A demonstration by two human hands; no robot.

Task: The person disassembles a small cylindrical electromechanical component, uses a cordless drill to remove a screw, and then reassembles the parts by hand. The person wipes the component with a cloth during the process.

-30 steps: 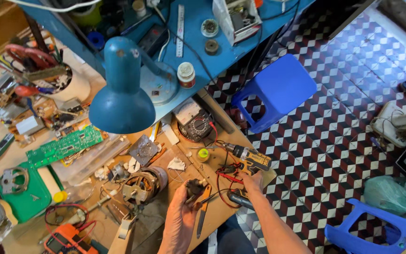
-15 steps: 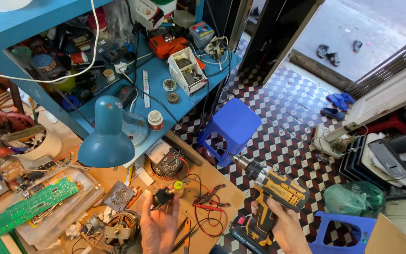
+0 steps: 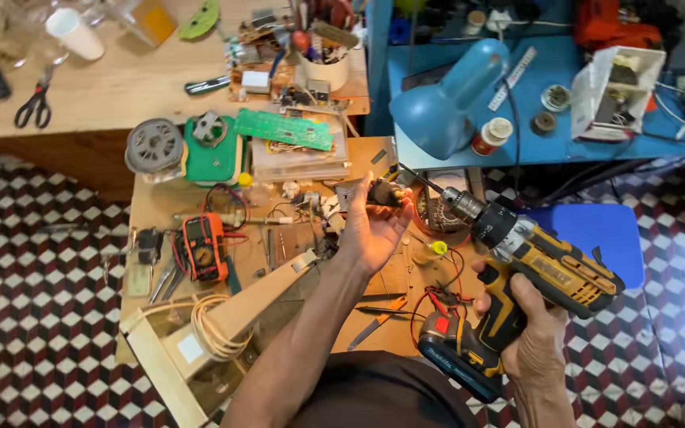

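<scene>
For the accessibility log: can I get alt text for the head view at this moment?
Seen from above, the right hand grips a yellow-and-black cordless drill, its bit aimed at a small dark part held up in the left hand. Below is a cluttered wooden workbench with an orange multimeter and green circuit board.

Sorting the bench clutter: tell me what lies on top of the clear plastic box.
A green circuit board lies across the clear plastic box. Its contents are too blurred to identify.
</scene>
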